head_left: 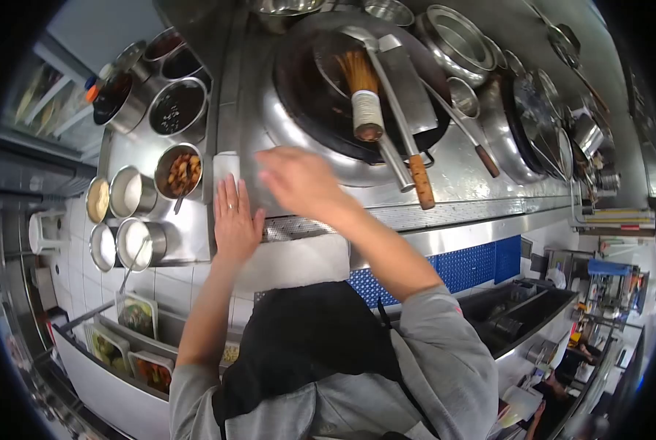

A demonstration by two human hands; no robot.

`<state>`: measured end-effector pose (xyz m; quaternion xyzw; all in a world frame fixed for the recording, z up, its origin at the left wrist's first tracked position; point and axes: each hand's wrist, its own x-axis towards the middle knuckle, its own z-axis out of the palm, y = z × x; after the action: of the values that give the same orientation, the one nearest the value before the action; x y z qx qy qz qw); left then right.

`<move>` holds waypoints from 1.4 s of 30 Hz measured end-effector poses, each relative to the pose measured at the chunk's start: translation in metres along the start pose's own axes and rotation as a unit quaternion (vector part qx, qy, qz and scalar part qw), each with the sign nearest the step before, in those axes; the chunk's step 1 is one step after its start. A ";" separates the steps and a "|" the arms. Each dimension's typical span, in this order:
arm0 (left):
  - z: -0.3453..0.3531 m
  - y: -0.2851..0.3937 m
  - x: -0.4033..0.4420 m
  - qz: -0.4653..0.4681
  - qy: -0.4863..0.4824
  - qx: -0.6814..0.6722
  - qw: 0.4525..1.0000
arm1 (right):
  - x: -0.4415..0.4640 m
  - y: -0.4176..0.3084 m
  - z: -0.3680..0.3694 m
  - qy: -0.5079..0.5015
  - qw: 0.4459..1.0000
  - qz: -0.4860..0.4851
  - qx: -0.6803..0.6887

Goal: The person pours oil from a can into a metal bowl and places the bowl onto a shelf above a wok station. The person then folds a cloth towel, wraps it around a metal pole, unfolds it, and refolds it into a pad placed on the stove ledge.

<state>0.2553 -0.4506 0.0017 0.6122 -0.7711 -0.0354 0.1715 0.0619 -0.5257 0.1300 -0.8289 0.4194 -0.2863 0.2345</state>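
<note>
My left hand (236, 220) lies flat on the steel counter edge, fingers stretched over the near end of a folded white cloth (226, 166). To its right, my right hand (296, 178) is above the counter in front of the wok, its fingers slightly blurred and with no object visible in it. A second white cloth (298, 262) hangs over the front edge below my hands. In the large dark wok (306, 95) rest a bamboo brush (367, 110), a long-handled ladle (394, 99) and a flat metal spatula (413, 92).
On the left, a steel side table (185, 238) holds pots, among them one of brown chunks (184, 174) with a spoon. More metal bowls (456, 44) and a second wok (500, 132) stand to the right. Food trays (150, 370) sit low at left.
</note>
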 end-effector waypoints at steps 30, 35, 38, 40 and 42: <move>0.047 -0.039 0.054 -0.048 -0.077 0.093 0.992 | -0.120 0.044 -0.208 0.177 0.934 0.312 0.003; 0.038 -0.017 0.046 -0.049 0.000 -0.003 0.999 | -0.088 -0.030 -0.128 0.241 0.895 0.176 0.331; 0.011 -0.004 0.003 -0.006 0.051 -0.098 0.994 | -0.054 -0.064 -0.055 0.184 0.831 0.212 0.481; -0.009 0.006 -0.035 0.013 0.103 -0.175 0.979 | -0.034 -0.053 0.001 0.154 0.860 0.245 0.420; -0.022 0.007 -0.079 0.016 0.102 -0.219 0.970 | -0.012 -0.025 0.072 0.170 0.921 0.228 0.265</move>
<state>0.2703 -0.3700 0.0072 0.5475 -0.7330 -0.1377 0.3795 0.1182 -0.4919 0.0897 -0.5573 0.5398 -0.4620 0.4296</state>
